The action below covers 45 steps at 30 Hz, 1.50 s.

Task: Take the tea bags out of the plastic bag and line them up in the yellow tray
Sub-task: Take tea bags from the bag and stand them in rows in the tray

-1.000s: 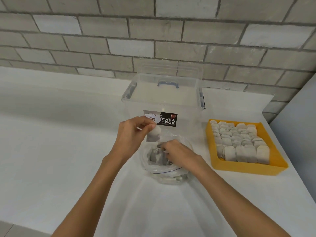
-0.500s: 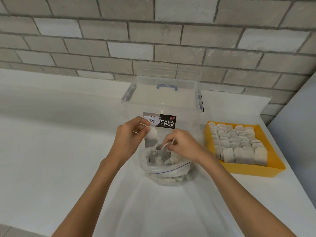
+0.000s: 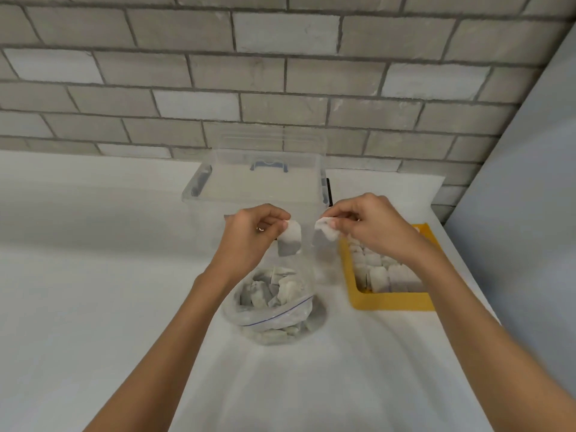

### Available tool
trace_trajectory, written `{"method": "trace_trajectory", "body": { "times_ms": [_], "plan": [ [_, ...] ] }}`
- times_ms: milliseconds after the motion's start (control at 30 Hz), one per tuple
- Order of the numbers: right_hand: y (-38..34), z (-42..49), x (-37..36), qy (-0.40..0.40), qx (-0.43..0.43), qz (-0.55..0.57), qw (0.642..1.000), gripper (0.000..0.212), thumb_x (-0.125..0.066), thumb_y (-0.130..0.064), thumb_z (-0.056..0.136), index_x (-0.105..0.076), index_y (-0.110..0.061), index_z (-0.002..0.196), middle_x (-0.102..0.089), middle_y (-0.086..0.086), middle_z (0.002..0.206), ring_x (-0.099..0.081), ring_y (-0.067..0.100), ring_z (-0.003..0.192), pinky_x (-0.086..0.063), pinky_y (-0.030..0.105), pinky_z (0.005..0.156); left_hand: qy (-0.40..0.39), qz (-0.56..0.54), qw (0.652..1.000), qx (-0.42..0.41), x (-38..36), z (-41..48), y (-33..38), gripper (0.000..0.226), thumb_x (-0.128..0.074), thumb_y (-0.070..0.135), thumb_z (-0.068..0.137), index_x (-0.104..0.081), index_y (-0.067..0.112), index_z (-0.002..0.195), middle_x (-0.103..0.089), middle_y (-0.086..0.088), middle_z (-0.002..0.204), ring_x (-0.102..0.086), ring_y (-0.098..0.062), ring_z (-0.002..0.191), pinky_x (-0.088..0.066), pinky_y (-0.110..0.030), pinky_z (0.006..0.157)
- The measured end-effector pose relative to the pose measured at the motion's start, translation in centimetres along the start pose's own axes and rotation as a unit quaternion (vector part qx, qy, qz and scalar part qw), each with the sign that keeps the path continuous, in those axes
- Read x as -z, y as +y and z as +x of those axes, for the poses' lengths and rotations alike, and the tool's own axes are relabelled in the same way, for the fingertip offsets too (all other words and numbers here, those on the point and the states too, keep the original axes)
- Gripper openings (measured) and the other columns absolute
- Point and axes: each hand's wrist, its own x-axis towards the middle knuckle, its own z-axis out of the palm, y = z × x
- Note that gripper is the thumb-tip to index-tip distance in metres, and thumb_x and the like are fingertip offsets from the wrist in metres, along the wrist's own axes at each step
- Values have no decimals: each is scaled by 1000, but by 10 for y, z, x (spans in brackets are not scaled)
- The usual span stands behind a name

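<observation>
Thumb and fingers of the left hand (image 3: 251, 236) are closed on the top corner of a small white paper tea bag (image 3: 290, 242), whose dark filling is seen through the paper. The bag hangs down from the pinch, a little tilted. A second white tea bag (image 3: 325, 229), which looks crumpled, is pinched by the fingertips of the right hand (image 3: 372, 227), and the other fingers of this hand are curled. The two hands are found at about the same height, near each other but apart, and the two held bags do not touch.

Directly below the hands, a clear plastic zip bag with a thin blue line (image 3: 277, 321) is placed on the white counter (image 3: 93, 275). Its mouth is turned upward and open, and many loose tea bags (image 3: 265, 294) are seen inside it.

Below the right hand and a little to its right, a yellow rectangular plastic tray (image 3: 392, 302) is set on the counter, partly covered by the right wrist. In it, rows of tea bags (image 3: 381, 277) are stood upright, close together.

Behind the hands, a transparent plastic storage box with a blue handle (image 3: 258, 182) is placed in front of the grey brick wall (image 3: 280, 88).
</observation>
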Motion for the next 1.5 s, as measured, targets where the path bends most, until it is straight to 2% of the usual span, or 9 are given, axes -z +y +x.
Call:
{"method": "trace_trajectory", "body": {
  "times_ms": [133,300,467,733,900,1000,1200,1367,1500],
  "plan": [
    [23,-13,22,36,-29,-40,998,19,-61,-11,89,-74,-25,93,-64,-17,73,-58,-3,68,-38,3,60,-30,-10,999,-11,-26,9,15,10,-67,13,87,-73,21,91,-70,4,80,-63,-9,75,-54,-25,78],
    [67,-23,14,-20,-88,-94,991,24,-53,-2,87,-73,-14,92,-65,-3,85,-57,11,82,-36,5,58,-48,9,998,-32,-49,10,28,12,-67,14,88,-71,24,88,-69,7,79,-57,6,69,-43,-5,67],
    [107,-20,-22,-103,-131,-125,978,22,-52,-4,87,-71,-13,92,-68,6,94,-54,14,82,-33,16,58,-56,22,998,-29,-57,8,27,10,-68,14,87,-73,21,90,-69,8,77,-56,6,67,-41,-4,65],
    [122,-15,-41,-73,-153,-94,981,24,-52,0,89,-72,-9,99,-68,6,103,-58,18,90,-39,21,73,-60,30,997,-24,-61,4,20,12,-68,14,87,-72,24,88,-68,12,76,-57,1,69,-42,-6,66],
    [128,-18,-36,-25,-135,-73,988,28,-49,4,86,-72,-10,94,-69,5,90,-63,19,86,-43,15,67,-73,25,997,-27,-71,5,21,10,-67,11,87,-73,18,91,-66,13,74,-56,9,67,-42,-5,65],
    [121,-22,-19,18,-117,-38,992,25,-52,1,87,-73,-10,95,-67,1,84,-59,8,71,-39,5,60,-94,22,995,-29,-85,8,21,10,-66,10,88,-73,16,91,-67,9,76,-56,10,68,-41,-4,65],
    [93,-42,11,39,-123,218,967,17,-62,-20,91,-72,-10,101,-71,1,86,-62,3,61,-43,8,55,-116,-7,993,-33,-118,13,24,10,-66,7,87,-72,16,88,-66,10,76,-56,11,65,-42,-5,65],
    [102,-50,2,35,-143,181,973,8,-67,-7,86,-70,-7,93,-67,8,69,-59,2,57,-41,8,56,-111,-42,993,-21,-134,11,22,7,-69,12,86,-71,17,90,-67,12,78,-57,8,68,-42,-5,67],
    [120,-52,-10,53,-186,150,970,3,-67,-6,84,-69,-7,87,-69,14,71,-60,14,61,-49,25,69,-99,-41,994,-3,-129,6,16,10,-70,18,86,-71,17,96,-68,10,80,-57,10,68,-43,-4,67]
  ]
}}
